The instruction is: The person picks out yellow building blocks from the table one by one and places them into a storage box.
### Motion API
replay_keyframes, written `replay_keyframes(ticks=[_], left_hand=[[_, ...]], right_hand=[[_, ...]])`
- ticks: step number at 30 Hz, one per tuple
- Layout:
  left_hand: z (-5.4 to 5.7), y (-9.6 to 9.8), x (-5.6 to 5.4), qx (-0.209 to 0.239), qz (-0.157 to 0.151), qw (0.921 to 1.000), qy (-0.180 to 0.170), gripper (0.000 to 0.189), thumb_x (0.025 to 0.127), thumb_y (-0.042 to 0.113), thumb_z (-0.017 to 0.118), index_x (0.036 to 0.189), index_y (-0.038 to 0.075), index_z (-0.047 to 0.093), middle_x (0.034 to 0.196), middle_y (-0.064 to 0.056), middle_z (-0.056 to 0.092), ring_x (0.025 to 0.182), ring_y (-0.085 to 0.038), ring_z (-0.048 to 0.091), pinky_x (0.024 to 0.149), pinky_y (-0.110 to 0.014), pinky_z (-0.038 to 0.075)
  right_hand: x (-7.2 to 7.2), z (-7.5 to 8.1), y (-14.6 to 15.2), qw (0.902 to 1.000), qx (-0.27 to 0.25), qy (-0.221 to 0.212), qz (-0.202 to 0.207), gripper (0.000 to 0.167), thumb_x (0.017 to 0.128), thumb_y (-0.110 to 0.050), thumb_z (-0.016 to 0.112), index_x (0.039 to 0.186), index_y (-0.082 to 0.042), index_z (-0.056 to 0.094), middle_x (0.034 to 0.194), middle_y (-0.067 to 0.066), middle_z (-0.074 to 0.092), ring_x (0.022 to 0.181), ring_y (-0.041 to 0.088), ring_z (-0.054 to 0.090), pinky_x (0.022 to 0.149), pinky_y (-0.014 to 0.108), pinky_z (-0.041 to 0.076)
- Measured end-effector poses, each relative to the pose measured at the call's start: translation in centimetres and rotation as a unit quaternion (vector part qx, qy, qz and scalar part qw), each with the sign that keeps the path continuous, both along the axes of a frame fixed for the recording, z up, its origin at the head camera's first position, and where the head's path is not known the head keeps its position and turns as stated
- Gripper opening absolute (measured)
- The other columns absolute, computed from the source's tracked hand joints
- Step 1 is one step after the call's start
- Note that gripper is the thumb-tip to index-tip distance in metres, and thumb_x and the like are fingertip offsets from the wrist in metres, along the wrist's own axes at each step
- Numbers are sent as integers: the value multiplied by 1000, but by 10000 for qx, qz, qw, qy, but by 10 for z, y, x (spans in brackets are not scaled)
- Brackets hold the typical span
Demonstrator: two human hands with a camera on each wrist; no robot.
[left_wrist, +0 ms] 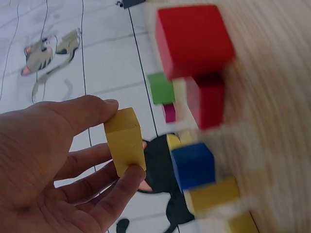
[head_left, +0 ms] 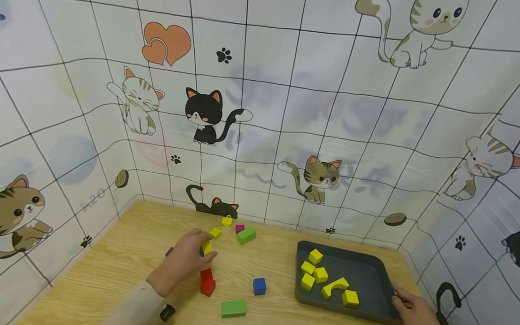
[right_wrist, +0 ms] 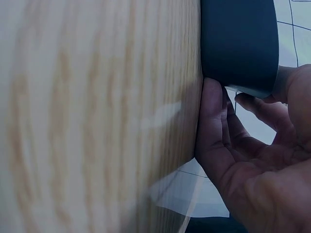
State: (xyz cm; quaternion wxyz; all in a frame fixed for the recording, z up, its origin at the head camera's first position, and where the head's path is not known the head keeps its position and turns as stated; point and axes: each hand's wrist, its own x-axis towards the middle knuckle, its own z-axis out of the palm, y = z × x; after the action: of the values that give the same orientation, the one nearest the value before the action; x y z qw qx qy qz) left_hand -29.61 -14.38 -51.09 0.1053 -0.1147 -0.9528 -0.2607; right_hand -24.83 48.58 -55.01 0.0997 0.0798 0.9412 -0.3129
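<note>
"While the left hand point(head_left: 185, 257) is over the left part of the table point(head_left: 125, 253), what is it holding?"

"One yellow block point(left_wrist: 125, 141), pinched between thumb and fingers. Two red blocks point(head_left: 207, 282) sit just beside that hand, so space is tight on its near side."

"And the right hand point(head_left: 420, 314)?"

"It grips the tray point(head_left: 365, 271) by the right side, close to the table's right edge. Five yellow cubes point(head_left: 320, 274) and a yellow arch point(head_left: 335, 285) lie inside, gathered toward the left and near rims."

"Where is there room to move?"

"A strip of wood runs between the blue cube point(head_left: 259, 286) and the tray, and the long green block point(head_left: 233, 309) is near the front. Toward the far edge, a purple block point(head_left: 240, 229) and another green block point(head_left: 246, 236) stand close together, near the back wall point(head_left: 261, 147)."

"Can you read anything?"

"Pale grey characters point(head_left: 93, 199) show on the left wall point(head_left: 22, 103), though they are too faint for me to make out."
</note>
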Motion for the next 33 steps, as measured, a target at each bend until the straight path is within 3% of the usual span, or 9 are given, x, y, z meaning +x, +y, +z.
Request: replay_keyframes(ticks=[11,17,22,33], left_hand=[[11,53,-3,173,-620,9979,19,43,99,22,95,134,2,80,134,-17,76,114,-29,75,102,-48,71],[15,82,-4,167,-964,9952,-77,46,103,26,92,138,0,78,143,-21,75,129,-39,74,114,-57,66],[13,105,-9,53,-1115,9937,-130,48,104,30,91,143,5,78,144,-15,76,131,-34,75,116,-51,66],[17,160,-15,-202,-1486,9887,75,48,106,32,90,145,8,77,136,-8,76,114,-18,73,103,-30,68]], right_hand=[[-1,0,2,9999,70,31,79,70,121,-35,58,177,0,36,175,42,40,152,72,49,105,71,62],[0,-2,3,9995,229,86,219,71,121,-36,57,177,2,35,171,44,45,150,73,52,104,73,62],[3,1,2,9994,208,63,283,70,122,-36,55,178,1,34,169,45,46,150,74,51,104,72,62],[2,0,4,9994,206,65,284,72,122,-39,57,177,2,35,170,45,45,150,74,51,104,72,62]])
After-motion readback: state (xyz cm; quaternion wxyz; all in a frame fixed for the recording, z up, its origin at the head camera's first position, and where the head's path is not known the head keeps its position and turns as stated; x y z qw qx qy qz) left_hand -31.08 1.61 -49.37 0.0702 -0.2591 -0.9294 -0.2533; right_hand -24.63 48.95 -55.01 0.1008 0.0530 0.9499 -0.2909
